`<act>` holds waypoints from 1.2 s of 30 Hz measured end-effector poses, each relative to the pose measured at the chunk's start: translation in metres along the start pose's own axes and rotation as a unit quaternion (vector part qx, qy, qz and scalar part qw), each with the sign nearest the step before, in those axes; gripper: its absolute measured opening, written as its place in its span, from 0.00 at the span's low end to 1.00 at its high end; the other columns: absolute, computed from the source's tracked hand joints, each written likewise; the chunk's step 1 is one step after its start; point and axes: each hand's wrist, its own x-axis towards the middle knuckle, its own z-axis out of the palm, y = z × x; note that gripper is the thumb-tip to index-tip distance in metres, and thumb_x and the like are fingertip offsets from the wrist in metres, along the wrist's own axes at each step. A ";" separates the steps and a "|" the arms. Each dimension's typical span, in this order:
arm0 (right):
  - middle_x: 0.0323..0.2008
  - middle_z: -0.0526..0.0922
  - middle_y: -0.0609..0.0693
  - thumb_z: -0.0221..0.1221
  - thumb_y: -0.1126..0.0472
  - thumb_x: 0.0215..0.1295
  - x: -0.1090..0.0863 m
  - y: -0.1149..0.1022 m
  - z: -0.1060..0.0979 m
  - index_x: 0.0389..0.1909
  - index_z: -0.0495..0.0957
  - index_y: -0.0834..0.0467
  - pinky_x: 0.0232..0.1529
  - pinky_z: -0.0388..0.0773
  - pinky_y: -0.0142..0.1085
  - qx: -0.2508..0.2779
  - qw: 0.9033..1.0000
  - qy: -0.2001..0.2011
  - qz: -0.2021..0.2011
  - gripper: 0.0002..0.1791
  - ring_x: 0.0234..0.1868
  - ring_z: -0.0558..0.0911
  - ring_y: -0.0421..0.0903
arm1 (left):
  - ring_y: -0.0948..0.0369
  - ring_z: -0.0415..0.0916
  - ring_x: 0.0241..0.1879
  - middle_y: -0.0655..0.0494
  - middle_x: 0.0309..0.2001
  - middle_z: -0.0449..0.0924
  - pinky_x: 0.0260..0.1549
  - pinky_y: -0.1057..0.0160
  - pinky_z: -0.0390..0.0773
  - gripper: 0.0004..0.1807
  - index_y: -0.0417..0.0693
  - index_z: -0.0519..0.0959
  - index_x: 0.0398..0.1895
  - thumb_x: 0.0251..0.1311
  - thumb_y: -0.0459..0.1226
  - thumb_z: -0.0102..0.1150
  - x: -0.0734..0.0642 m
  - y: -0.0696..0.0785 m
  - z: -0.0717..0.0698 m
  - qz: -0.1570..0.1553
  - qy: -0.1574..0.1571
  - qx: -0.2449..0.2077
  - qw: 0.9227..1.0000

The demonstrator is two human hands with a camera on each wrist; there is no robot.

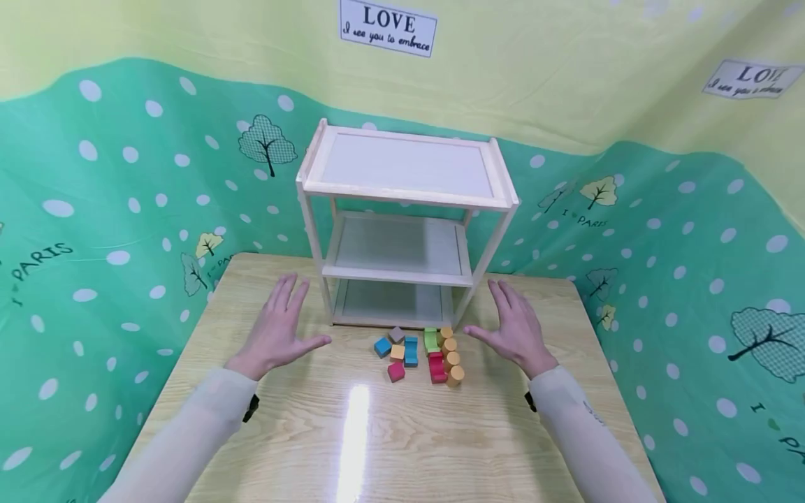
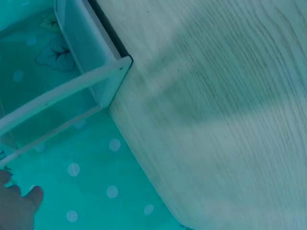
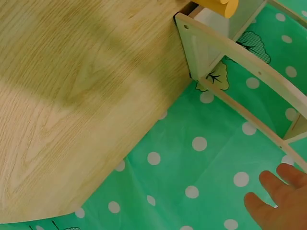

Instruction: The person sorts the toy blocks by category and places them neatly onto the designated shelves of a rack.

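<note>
In the head view my left hand (image 1: pixel 275 334) hovers left of the toy blocks, fingers stretched forward and thumb out to the side. On the opposite side my right hand (image 1: pixel 514 332) has its fingers spread, its thumb close to a row of orange cylinders (image 1: pixel 452 360). Neither hand holds anything. Left of that row are a green curved block (image 1: pixel 430 340) and a red curved block (image 1: pixel 437 368). A blue curved block (image 1: pixel 411 351) lies farther left, beside an orange cube (image 1: pixel 397 353), a blue cube (image 1: pixel 382 347), a grey cube (image 1: pixel 396 335) and a red cube (image 1: pixel 396 372).
A three-tier shelf (image 1: pixel 402 196) with white panels stands at the back of the wooden table (image 1: pixel 302 433), just behind the blocks. Green and yellow patterned cloth (image 1: pixel 126 209) hangs around the table. The right wrist view shows a shelf leg (image 3: pixel 188 48) near the table edge.
</note>
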 end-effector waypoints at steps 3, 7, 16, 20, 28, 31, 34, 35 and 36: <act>0.70 0.57 0.59 0.58 0.23 0.46 0.001 -0.002 -0.001 0.74 0.51 0.53 0.61 0.62 0.62 0.015 1.000 0.001 0.006 0.60 0.67 0.61 0.62 | 0.43 0.38 0.73 0.42 0.75 0.39 0.64 0.36 0.54 0.63 0.43 0.47 0.75 0.43 0.68 0.61 -0.001 0.005 0.003 0.008 0.001 -0.013 1.000; 0.71 0.57 0.59 0.59 0.26 0.48 0.004 -0.006 -0.003 0.74 0.50 0.52 0.58 0.64 0.63 0.041 0.999 0.004 0.011 0.58 0.67 0.61 0.62 | 0.42 0.41 0.72 0.40 0.74 0.43 0.63 0.37 0.56 0.60 0.40 0.51 0.73 0.45 0.66 0.62 -0.001 0.011 0.008 0.016 0.006 -0.027 0.999; 0.71 0.56 0.57 0.60 0.29 0.51 0.009 -0.014 -0.003 0.75 0.46 0.47 0.57 0.65 0.65 0.092 0.995 0.009 0.034 0.56 0.68 0.60 0.60 | 0.44 0.44 0.71 0.41 0.73 0.46 0.63 0.40 0.59 0.56 0.39 0.54 0.72 0.48 0.64 0.62 -0.006 0.023 0.019 0.023 0.002 -0.054 0.998; 0.70 0.57 0.58 0.59 0.30 0.53 0.011 -0.017 -0.003 0.75 0.48 0.50 0.57 0.65 0.65 0.112 0.993 0.020 0.038 0.54 0.68 0.60 0.60 | 0.43 0.47 0.70 0.40 0.73 0.47 0.62 0.40 0.61 0.52 0.38 0.54 0.72 0.53 0.61 0.61 -0.009 0.027 0.026 0.025 -0.003 -0.064 0.998; 0.69 0.60 0.58 0.58 0.31 0.56 0.015 -0.026 -0.002 0.74 0.51 0.54 0.57 0.66 0.63 0.160 0.985 0.031 0.062 0.52 0.65 0.65 0.57 | 0.41 0.52 0.68 0.38 0.72 0.49 0.59 0.39 0.66 0.49 0.38 0.55 0.71 0.56 0.59 0.59 -0.016 0.032 0.035 0.025 -0.013 -0.072 0.997; 0.68 0.62 0.57 0.58 0.32 0.56 0.018 -0.028 -0.002 0.74 0.52 0.53 0.56 0.67 0.62 0.176 0.981 0.039 0.064 0.50 0.64 0.66 0.56 | 0.42 0.53 0.68 0.38 0.71 0.50 0.59 0.40 0.66 0.48 0.38 0.55 0.71 0.57 0.58 0.59 -0.018 0.034 0.040 0.029 -0.015 -0.073 0.997; 0.67 0.63 0.56 0.59 0.33 0.56 0.020 -0.030 -0.002 0.73 0.54 0.51 0.55 0.68 0.61 0.193 0.978 0.051 0.061 0.49 0.62 0.68 0.56 | 0.42 0.53 0.68 0.38 0.72 0.50 0.59 0.41 0.66 0.45 0.39 0.55 0.72 0.59 0.55 0.59 -0.019 0.037 0.045 0.029 -0.021 -0.084 0.996; 0.67 0.63 0.56 0.59 0.33 0.56 0.021 -0.031 -0.002 0.73 0.54 0.50 0.55 0.69 0.61 0.199 0.977 0.053 0.059 0.48 0.62 0.68 0.56 | 0.42 0.53 0.68 0.38 0.72 0.50 0.59 0.41 0.66 0.44 0.39 0.54 0.72 0.60 0.53 0.59 -0.019 0.038 0.047 0.029 -0.022 -0.088 0.995; 0.67 0.64 0.56 0.60 0.33 0.56 0.022 -0.032 -0.001 0.73 0.54 0.49 0.54 0.70 0.60 0.204 0.976 0.055 0.058 0.48 0.61 0.69 0.56 | 0.42 0.53 0.68 0.38 0.72 0.49 0.59 0.41 0.67 0.43 0.40 0.54 0.72 0.61 0.52 0.58 -0.020 0.040 0.049 0.028 -0.024 -0.090 0.995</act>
